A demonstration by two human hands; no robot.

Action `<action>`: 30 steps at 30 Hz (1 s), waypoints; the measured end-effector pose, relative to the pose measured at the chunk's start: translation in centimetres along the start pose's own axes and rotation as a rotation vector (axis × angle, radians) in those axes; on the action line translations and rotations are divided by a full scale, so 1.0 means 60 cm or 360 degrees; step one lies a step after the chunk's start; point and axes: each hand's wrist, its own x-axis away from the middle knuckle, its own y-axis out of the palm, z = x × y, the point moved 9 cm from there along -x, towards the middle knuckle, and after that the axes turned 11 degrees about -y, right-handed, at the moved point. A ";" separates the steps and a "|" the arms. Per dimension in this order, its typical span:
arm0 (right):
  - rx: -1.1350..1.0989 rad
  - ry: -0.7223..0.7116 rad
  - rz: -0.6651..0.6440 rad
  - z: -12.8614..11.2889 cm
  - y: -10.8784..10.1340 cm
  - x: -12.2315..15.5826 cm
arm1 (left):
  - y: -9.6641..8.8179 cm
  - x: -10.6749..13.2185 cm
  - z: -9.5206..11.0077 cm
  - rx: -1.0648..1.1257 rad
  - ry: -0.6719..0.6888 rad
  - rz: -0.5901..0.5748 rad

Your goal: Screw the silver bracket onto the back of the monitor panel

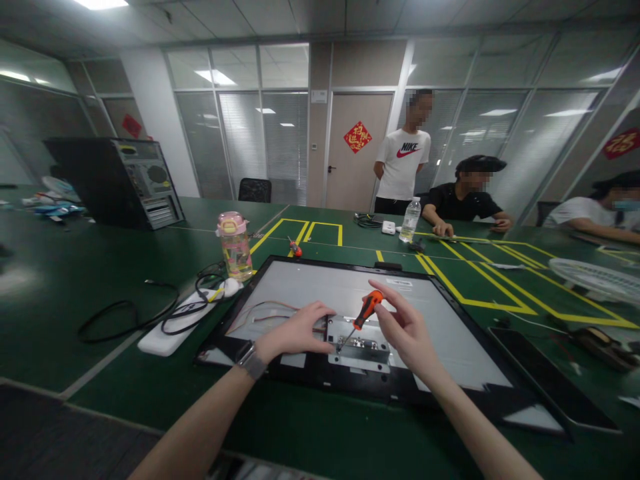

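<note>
On the green table [300, 427], close in front of the person, a monitor panel [450, 333] lies face down with its grey back up. At its middle sits a metal plate [363, 340]. The right hand [407, 330] pinches the orange handle of a screwdriver [364, 312] between thumb and fingers [387, 293], the tool tilted with its tip down on the plate. The left hand [295, 330] rests on the panel, its fingers [320, 310] loosely bent and gripping nothing, touching the plate's left edge. Left of the panel stand a pink bottle [235, 247] and black cables [150, 313]; a computer tower [120, 180] is farther back. Three other people [465, 193] are at the far side.
</note>
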 end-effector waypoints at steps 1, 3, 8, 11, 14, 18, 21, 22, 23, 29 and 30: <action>0.0005 -0.0017 -0.0006 -0.003 0.001 0.000 | 0.000 0.000 0.000 -0.0001 0.0003 0.0000; 0.0021 -0.0078 -0.0002 -0.011 0.001 -0.002 | 0.000 -0.001 0.001 -0.0003 0.0009 0.0002; 0.0161 -0.0375 0.0132 -0.038 -0.009 -0.007 | 0.000 -0.001 0.000 -0.0011 0.0003 0.0006; 0.0165 -0.0340 0.0172 -0.029 -0.014 -0.006 | 0.000 0.000 -0.001 -0.0007 -0.0005 0.0002; 0.0111 -0.0255 0.0118 -0.019 -0.011 -0.003 | 0.000 0.001 -0.001 -0.0003 -0.0011 0.0002; 0.0064 -0.0238 0.0033 -0.020 -0.003 -0.005 | -0.001 0.002 0.000 -0.0028 0.0001 0.0012; 0.0069 -0.0278 0.0048 -0.023 -0.002 -0.005 | -0.001 0.001 0.000 -0.0043 0.0010 0.0012; 0.0075 -0.0294 0.0072 -0.023 -0.003 -0.005 | 0.000 0.001 -0.001 -0.0048 0.0012 0.0011; 0.0083 -0.0304 0.0088 -0.023 -0.003 -0.004 | 0.001 0.000 -0.001 -0.0051 0.0014 0.0010; 0.0135 -0.0311 0.0034 -0.020 0.007 0.003 | 0.002 0.000 -0.004 -0.0041 0.0008 0.0020; 0.0135 -0.0320 0.0015 -0.021 0.008 0.004 | 0.001 0.000 -0.004 -0.0040 0.0008 0.0023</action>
